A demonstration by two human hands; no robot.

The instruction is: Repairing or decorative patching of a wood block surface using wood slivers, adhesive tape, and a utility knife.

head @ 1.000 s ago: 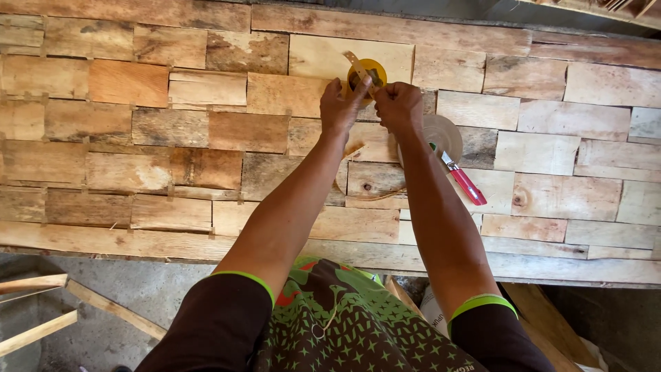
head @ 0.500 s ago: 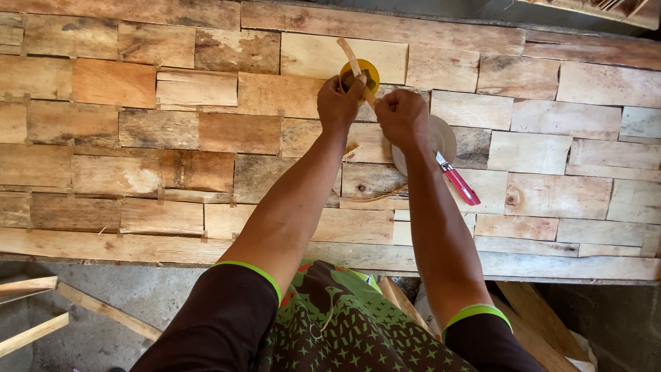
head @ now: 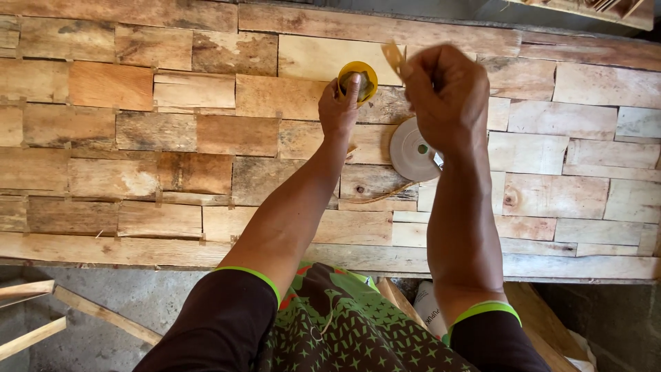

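at the far left, loose wooden strips lie on the grey floor below the edge of a broad panel of pieced wood blocks, brown and pale, set in rows. further right the person's left hand reaches out over the panel – its fingers lie curled around the near side of a small round yellow container that stands on a pale block, with one fingertip laid over the rim; the hand touches it rather than lifts it. just right of the container, the right hand is raised above the panel, fingers pinched shut on a thin pale wooden stick whose tip juts up and to the left, close to the container's edge. under that wrist a round white lid lies flat on the wood, and a thin curled sliver lies just below it – a red-handled tool is mostly hidden by the forearm.
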